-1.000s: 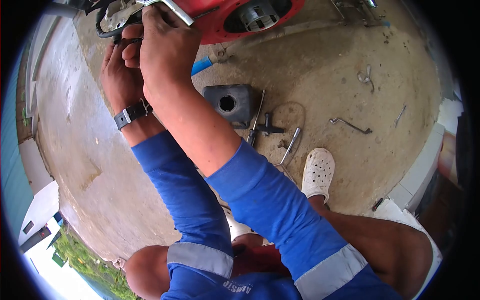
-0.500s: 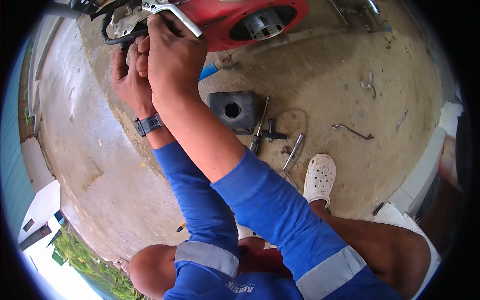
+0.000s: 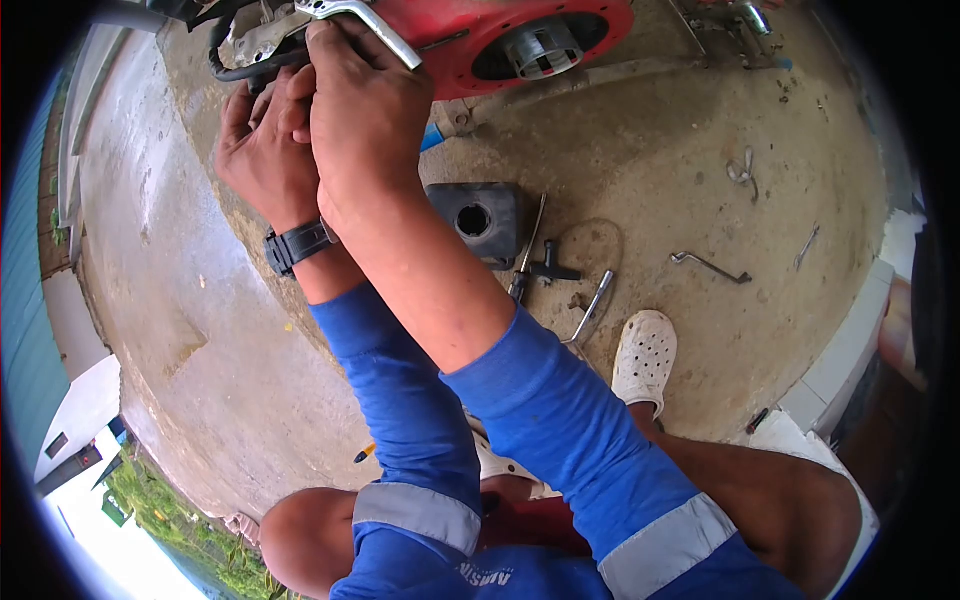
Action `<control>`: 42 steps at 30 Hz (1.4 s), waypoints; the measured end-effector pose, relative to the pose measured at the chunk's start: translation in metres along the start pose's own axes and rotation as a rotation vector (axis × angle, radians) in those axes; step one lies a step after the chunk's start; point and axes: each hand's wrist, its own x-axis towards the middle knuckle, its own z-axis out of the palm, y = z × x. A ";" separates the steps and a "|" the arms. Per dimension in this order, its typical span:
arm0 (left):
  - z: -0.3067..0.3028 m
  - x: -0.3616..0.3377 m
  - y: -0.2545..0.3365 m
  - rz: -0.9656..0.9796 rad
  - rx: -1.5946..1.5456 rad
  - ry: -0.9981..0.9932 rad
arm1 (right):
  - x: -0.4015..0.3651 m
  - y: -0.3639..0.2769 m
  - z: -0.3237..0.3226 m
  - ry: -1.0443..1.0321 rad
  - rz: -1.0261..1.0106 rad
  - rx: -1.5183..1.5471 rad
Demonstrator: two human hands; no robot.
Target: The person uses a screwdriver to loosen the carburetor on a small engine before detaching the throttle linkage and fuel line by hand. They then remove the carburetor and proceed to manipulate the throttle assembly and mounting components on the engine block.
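Observation:
A red engine housing (image 3: 452,72) with a round opening and a silver metal cup (image 3: 541,50) is at the top. To its left are a silver metal lever (image 3: 372,22), a pale metal bracket (image 3: 262,42) and a black hose (image 3: 222,62). My right hand (image 3: 368,112) is closed just below the lever, its fingertips tucked behind it. Below the bracket and hose, my left hand (image 3: 268,160), with a black watch (image 3: 296,247) on the wrist, has its fingers bent in against my right fingers. Whatever the two hands hold is hidden.
On the concrete lie a black plastic box (image 3: 492,222) with a round hole, a screwdriver (image 3: 530,240), a black T-shaped piece (image 3: 550,264), a socket wrench (image 3: 592,303), an angled wrench (image 3: 712,267) and a smaller wrench (image 3: 806,248). My white clog (image 3: 643,355) stands at the right.
The engine and floor items have shifted slightly right in view. My left hand has turned a little, and the pale spot between its fingers no longer shows. My right hand keeps its place below the lever.

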 end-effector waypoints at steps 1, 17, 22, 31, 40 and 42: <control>0.000 0.000 0.002 -0.033 -0.002 0.008 | 0.000 -0.002 0.000 0.006 -0.009 -0.022; 0.003 -0.008 0.013 -0.003 0.083 0.002 | -0.005 -0.015 -0.002 0.032 0.080 -0.074; 0.002 -0.007 0.009 -0.048 0.003 0.006 | -0.004 -0.014 0.000 0.079 0.093 -0.099; -0.006 0.001 0.009 -0.114 0.003 -0.062 | -0.009 -0.017 0.002 0.049 0.150 -0.098; -0.010 0.002 0.017 -0.151 -0.044 -0.122 | -0.011 -0.019 0.006 0.067 0.068 -0.169; -0.012 0.007 0.018 -0.156 -0.018 -0.137 | -0.011 -0.017 0.007 0.074 0.044 -0.207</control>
